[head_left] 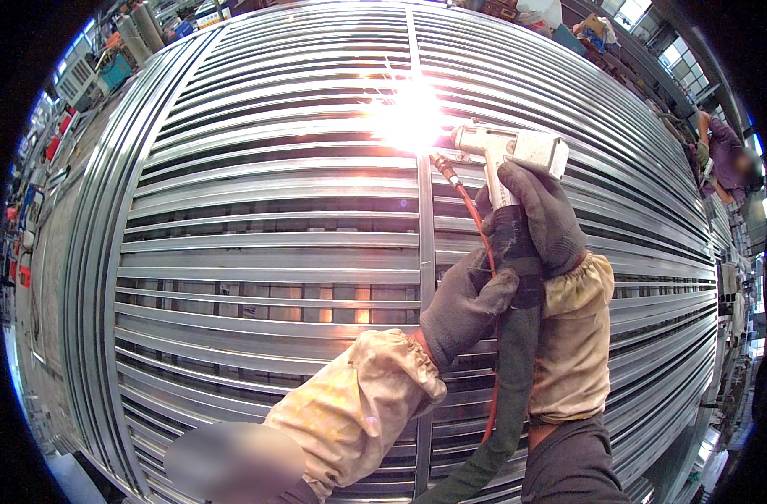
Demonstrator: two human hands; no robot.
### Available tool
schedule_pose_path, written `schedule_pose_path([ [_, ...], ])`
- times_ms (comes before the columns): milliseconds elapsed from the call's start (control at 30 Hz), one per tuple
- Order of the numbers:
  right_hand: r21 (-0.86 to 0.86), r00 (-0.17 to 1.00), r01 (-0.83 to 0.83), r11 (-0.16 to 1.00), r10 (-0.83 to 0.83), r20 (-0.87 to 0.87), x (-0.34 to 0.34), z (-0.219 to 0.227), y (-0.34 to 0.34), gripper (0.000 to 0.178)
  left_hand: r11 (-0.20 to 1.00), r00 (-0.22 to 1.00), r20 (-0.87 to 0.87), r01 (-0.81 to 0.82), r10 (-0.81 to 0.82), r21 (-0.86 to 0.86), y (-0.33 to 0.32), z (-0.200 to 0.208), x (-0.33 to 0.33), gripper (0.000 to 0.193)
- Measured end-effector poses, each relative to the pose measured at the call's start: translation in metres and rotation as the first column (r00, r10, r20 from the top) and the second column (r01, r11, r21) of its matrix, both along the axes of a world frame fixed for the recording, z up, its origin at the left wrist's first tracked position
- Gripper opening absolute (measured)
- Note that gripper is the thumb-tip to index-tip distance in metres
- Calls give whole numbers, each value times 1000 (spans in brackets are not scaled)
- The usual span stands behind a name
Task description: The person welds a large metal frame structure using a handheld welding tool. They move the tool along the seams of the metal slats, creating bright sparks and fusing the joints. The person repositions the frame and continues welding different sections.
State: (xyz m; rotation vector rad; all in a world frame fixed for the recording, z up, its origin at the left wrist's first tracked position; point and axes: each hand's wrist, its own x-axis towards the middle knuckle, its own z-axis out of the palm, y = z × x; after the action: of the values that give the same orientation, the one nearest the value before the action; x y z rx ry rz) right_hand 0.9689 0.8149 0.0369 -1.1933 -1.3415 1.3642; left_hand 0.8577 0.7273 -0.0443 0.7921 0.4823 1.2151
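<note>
A pale handheld welding gun (505, 144) throws a blinding white glare and sparks at its tip, over the middle bar of a large metal grille (266, 223). Gloved in dark grey, my right hand (544, 214) is closed round the gun's handle. Lower down, my left hand (467, 304), in the same kind of glove, is closed on the black-wrapped cable sleeve (518, 311) below the handle. A thin red hose (474, 210) with a brass fitting runs beside the gun. The glare hides the weld point. Tan protective sleeves cover both forearms.
At the far right another person (727, 160) in purple bends near the grille's edge. Gas cylinders (136, 38) stand at the far left, near a teal box (115, 71). Clutter lines the floor on the left. The grille's slats have gaps between them.
</note>
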Motion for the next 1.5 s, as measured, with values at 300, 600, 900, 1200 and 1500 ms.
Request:
schedule_pose_path([
  [300,-19,998,-51,999,51,31,6,-6,5,33,1000,999,31,-15,15,2,0,-2,2,24],
  [600,14,997,-34,999,33,65,6,-7,3,36,1000,1000,2,-16,16,8,0,-5,3,22],
  [900,-39,995,-46,998,49,89,10,-6,5,37,999,1000,-2,23,-24,-32,0,-3,-1,25],
  [1200,143,982,-114,983,90,164,14,6,-18,32,993,996,-63,61,-55,102,-3,-5,-3,38],
  [1500,47,974,112,993,-119,193,27,-3,-34,29,965,965,-46,258,-256,40,-14,9,-6,39],
])
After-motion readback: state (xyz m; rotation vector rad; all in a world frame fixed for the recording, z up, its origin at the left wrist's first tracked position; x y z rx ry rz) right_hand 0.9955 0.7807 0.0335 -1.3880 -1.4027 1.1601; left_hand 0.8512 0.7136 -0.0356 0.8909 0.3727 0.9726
